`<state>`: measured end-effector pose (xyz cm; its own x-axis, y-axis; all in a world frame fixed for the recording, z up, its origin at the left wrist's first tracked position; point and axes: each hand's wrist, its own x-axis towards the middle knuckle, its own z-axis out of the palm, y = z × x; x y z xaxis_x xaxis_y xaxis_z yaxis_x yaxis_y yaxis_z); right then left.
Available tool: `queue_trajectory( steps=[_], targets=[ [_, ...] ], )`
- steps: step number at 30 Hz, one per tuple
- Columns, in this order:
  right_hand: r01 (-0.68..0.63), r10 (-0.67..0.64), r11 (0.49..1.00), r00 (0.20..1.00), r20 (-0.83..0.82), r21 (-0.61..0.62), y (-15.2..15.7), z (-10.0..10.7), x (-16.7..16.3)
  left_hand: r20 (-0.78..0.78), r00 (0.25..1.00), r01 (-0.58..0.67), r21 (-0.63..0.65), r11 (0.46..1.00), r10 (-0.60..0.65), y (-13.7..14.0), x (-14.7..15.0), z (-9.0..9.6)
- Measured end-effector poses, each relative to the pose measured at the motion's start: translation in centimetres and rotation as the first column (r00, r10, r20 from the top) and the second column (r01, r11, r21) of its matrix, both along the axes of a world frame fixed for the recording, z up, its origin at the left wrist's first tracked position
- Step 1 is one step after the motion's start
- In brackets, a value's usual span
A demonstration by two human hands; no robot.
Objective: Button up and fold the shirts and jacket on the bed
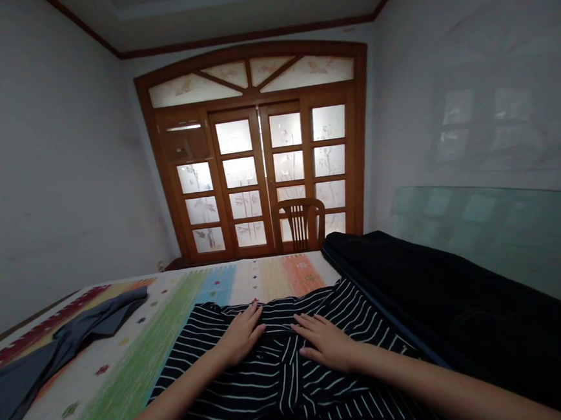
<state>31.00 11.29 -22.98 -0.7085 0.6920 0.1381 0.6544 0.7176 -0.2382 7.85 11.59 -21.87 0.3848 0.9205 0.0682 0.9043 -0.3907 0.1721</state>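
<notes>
A black shirt with thin white stripes (256, 393) lies spread out in front of me, with some wrinkles and a strip like a placket down its middle. My left hand (244, 334) rests flat on its upper part, fingers stretched out. Just to the right, my right hand (324, 342) lies on the same cloth with its fingers spread. A narrow gap separates the two hands, and neither one grips the fabric. The shirt's near end runs out of view at the bottom.
The shirt lies on a colourful striped cover (173, 322). A grey garment (77, 336) lies at the left. Dark folded cloth (442, 288) is heaped along the right side, beside a pale glass panel (496, 232). Beyond the far edge stand a wooden chair (299, 203) and wooden glazed doors (261, 172).
</notes>
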Motion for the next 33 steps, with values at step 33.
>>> queue_trajectory(
  steps=[33],
  targets=[
    [0.573, -0.567, 0.820, 0.816, 0.115, -0.019, 4.9, -0.7, 4.7, -0.204, 0.859, -0.462, 0.086, 0.883, 0.469, 1.2, -9.9, -2.2]
  ],
)
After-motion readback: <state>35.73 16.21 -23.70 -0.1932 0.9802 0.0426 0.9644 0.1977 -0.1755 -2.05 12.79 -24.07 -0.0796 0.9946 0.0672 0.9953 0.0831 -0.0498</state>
